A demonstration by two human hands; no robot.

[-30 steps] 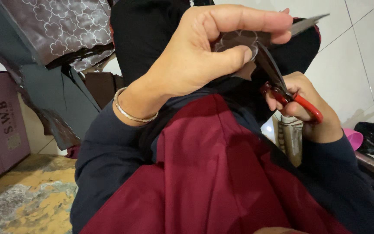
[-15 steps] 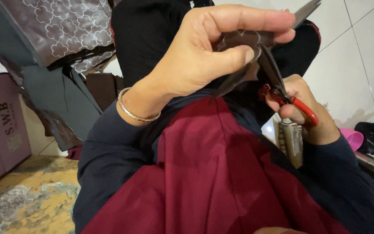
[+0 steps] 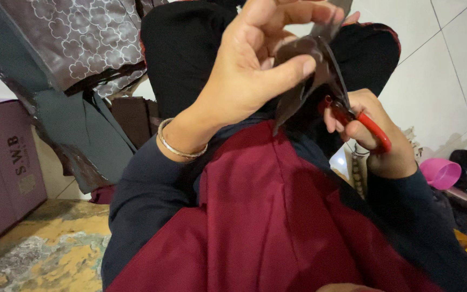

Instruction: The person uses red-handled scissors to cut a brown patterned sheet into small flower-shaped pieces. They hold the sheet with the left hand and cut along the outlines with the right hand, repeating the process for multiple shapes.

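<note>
My left hand (image 3: 255,70) is raised in front of me and pinches a small dark brown piece of sheet material (image 3: 298,70) between thumb and fingers. A thin bangle circles that wrist. My right hand (image 3: 377,138) grips red-handled scissors (image 3: 360,121); their blades run up into the brown piece. Both hands are above my lap, which is covered in dark red cloth (image 3: 266,227).
Patterned brown sheets (image 3: 77,38) and grey sheets (image 3: 82,135) lean at the upper left. A purple cardboard box (image 3: 4,162) stands at the left on a yellow worn floor (image 3: 44,254). A pink cup (image 3: 441,173) lies at the right by white tiles (image 3: 449,70).
My left hand has lifted and turned the brown piece upward. The scissors in my right hand have followed, staying in the material.
</note>
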